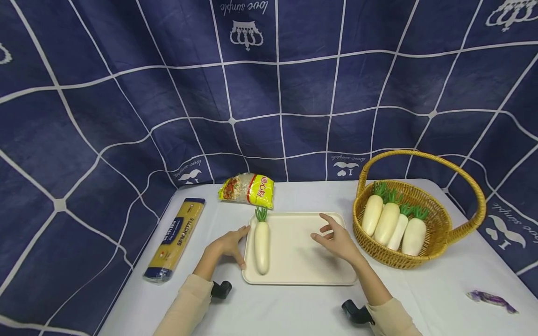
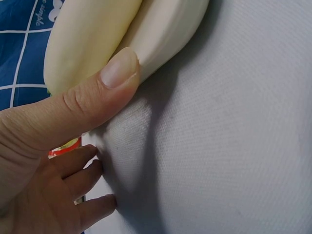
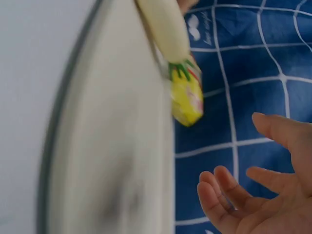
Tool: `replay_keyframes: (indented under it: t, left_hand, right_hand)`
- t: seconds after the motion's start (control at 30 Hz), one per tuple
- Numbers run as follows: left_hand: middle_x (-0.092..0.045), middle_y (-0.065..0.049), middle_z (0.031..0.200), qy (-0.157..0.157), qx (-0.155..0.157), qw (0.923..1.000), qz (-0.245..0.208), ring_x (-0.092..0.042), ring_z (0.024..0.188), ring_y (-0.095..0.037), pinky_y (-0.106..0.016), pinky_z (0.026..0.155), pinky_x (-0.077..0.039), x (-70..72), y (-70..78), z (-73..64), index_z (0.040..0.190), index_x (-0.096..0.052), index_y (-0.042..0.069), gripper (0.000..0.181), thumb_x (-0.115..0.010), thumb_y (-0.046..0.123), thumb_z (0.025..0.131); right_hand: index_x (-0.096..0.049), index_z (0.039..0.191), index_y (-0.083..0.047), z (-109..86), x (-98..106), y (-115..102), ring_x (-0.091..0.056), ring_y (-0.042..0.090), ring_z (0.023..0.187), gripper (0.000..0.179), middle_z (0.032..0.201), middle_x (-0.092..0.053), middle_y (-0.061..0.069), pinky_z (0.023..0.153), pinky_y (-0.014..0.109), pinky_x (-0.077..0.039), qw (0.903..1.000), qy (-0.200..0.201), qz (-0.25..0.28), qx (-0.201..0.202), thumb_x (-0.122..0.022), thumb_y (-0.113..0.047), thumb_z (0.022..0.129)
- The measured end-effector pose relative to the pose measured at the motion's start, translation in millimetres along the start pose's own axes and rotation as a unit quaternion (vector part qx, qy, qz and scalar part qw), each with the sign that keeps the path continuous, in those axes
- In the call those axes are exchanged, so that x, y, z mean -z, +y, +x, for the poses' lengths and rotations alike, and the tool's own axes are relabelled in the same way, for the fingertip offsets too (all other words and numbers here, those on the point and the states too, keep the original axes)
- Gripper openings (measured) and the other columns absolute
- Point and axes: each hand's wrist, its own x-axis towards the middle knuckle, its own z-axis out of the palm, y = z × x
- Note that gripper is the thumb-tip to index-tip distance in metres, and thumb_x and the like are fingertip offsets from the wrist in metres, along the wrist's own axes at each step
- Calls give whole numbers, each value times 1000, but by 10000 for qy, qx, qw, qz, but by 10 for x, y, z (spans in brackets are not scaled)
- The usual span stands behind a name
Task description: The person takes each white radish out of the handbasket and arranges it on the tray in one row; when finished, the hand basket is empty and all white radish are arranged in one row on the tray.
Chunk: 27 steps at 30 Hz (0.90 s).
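A white radish with green leaves lies lengthwise near the left side of a cream tray. My left hand is at the tray's left edge, thumb right at the rim and fingers spread on the outer side. In the left wrist view its thumb overlaps the tray's edge, and the radish shows just behind. Over the right half of the tray hovers my right hand, fingers loosely bent and holding nothing. The right wrist view shows that hand with thumb and fingers apart.
At the right stands a wicker basket with a tall handle, several white radishes inside. Behind the tray lies a yellow food packet. A spaghetti pack is on the left, and a small purple wrapper at the front right.
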Motion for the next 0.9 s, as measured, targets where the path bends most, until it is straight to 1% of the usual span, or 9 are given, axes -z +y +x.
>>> replay_keyframes:
  t: [0.17,0.27,0.37,0.43,0.47,0.57,0.7,0.8,0.9]
  left_hand:
    - [-28,-18,151,-9,-38,10000,4,-26,139,-35,-48,113,-24,0,2,-1,146,-31,4,122,-93,16,41]
    - [-28,-18,151,-20,-49,10000,15,-26,139,-35,-48,113,-24,2,1,-2,146,-31,4,122,-93,16,42]
    - [-28,-18,151,-30,-52,10000,19,-26,139,-35,-48,113,-24,1,-3,0,146,-31,4,122,-93,16,42]
    - [-27,-19,151,-30,-53,10000,-3,-26,139,-35,-48,113,-24,2,-7,1,146,-31,4,122,-93,16,42]
    - [-27,-19,151,-32,-62,10000,-1,-26,139,-36,-48,113,-24,3,-9,1,146,-31,4,122,-93,15,42]
    - [-27,-20,151,-34,-102,9999,-7,-26,138,-37,-49,113,-24,3,-9,-5,146,-31,2,121,-93,14,42]
    - [-26,-20,151,-57,-88,9999,-24,-26,139,-36,-48,113,-24,3,0,-9,146,-31,3,121,-93,15,43]
    - [-26,-19,151,-75,-62,10000,-18,-25,139,-36,-48,114,-23,8,2,-2,146,-30,3,122,-93,15,43]
    - [-26,-19,151,-65,-56,10000,-16,-25,139,-36,-48,114,-24,14,0,-2,146,-30,3,122,-93,15,43]
  right_hand:
    - [-43,135,5,-78,319,-13,-65,32,88,59,105,-61,27,77,38,-57,9986,269,-118,445,-68,-16,86]
    - [-44,133,8,-119,496,-28,-64,31,87,58,104,-61,26,74,34,-57,9969,481,-185,590,-68,-13,85]
    - [-43,133,9,-159,656,-43,-63,32,87,58,104,-60,26,73,31,-57,9960,618,-249,598,-69,-10,84]
    - [-42,134,8,-175,745,-34,-63,34,89,58,106,-60,26,73,31,-56,9956,690,-332,535,-68,-9,84]
    - [-42,134,8,-178,786,-22,-63,35,90,59,107,-59,27,75,33,-57,9956,715,-361,490,-68,-9,84]
    - [-40,136,7,-201,902,17,-61,41,96,60,113,-56,30,79,41,-56,9961,748,-412,242,-67,-13,86]
    - [-37,139,6,-249,1038,69,-56,47,103,65,120,-52,33,84,52,-53,9956,792,-498,-104,-66,-20,88]
    - [-34,140,7,-272,1131,121,-54,50,104,67,122,-50,35,85,55,-51,9942,829,-631,-258,-65,-23,89]
    - [-33,140,7,-278,1216,189,-53,52,105,69,122,-48,38,82,56,-51,9924,851,-804,-392,-64,-26,89]
